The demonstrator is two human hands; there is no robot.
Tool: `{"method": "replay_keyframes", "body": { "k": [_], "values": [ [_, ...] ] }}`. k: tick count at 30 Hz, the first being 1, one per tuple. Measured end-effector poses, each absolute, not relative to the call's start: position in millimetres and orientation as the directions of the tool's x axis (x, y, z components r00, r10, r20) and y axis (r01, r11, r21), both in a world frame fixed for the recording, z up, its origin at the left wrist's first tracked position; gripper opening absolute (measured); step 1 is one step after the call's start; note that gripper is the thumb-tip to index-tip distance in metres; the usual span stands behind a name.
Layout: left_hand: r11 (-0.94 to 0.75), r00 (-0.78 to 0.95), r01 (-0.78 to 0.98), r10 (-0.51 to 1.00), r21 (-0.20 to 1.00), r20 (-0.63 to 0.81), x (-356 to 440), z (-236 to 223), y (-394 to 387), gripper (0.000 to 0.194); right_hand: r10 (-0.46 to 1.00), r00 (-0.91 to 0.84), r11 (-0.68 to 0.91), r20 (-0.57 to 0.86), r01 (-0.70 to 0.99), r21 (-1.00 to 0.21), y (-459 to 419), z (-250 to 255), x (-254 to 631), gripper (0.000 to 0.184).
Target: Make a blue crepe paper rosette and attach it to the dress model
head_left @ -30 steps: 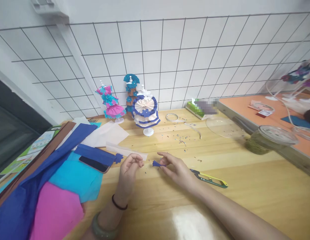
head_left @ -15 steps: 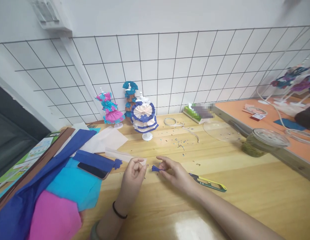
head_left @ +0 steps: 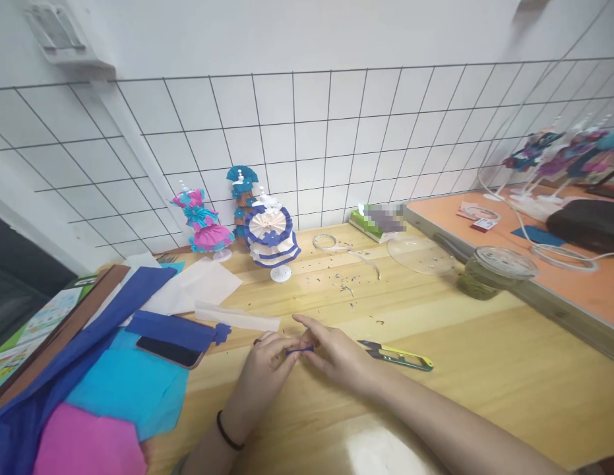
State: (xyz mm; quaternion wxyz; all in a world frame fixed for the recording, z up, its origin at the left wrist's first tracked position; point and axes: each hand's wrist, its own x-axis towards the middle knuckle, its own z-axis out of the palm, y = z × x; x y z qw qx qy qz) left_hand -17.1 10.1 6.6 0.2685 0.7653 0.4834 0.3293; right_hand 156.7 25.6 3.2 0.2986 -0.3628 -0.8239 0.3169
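Note:
A small dark blue piece of crepe paper (head_left: 293,351) is pinched between both hands, just over the wooden table. My left hand (head_left: 268,361), with a black band at its wrist, grips one end with thumb and fingertips. The other end is in the closed thumb and fingers of my right hand (head_left: 339,353), whose index finger sticks out forward. Fingers partly cover the paper. Thread snips (head_left: 398,356) with a yellow and green handle lie right of my right hand. Beyond my left hand is a pale paper strip (head_left: 237,316), near a blue paper flower (head_left: 221,334).
Dress figures in pink (head_left: 208,221), teal (head_left: 242,185) and white-blue (head_left: 271,234) stand by the grid wall. Crepe sheets (head_left: 133,389) and a phone (head_left: 171,351) lie left. Scraps, a tape roll (head_left: 325,242) and a jar (head_left: 494,272) are farther back, beside an orange table (head_left: 450,211).
My left hand has come to the right and joined my right hand at the blue paper, taking hold of it. The view has shifted slightly rightward.

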Motion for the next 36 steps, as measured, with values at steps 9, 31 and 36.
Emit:
{"method": "replay_keyframes", "body": {
  "k": [9,31,36],
  "values": [
    [-0.437,0.364,0.616,0.896,0.655,0.256,-20.4,4.1,12.2,0.019,0.799,-0.554,0.516,0.234,0.435,-0.738,27.0,7.7,156.5,0.056],
    [-0.343,0.255,0.515,0.936,0.786,0.241,-16.4,-7.7,8.0,0.018,0.966,-0.212,0.230,0.147,0.966,-0.116,213.3,30.1,246.4,0.031],
    [-0.283,0.176,0.573,0.959,0.769,0.221,-17.7,-14.1,9.9,0.026,0.944,-0.317,0.315,0.093,0.948,0.032,240.9,23.8,235.0,0.028]
  ]
}}
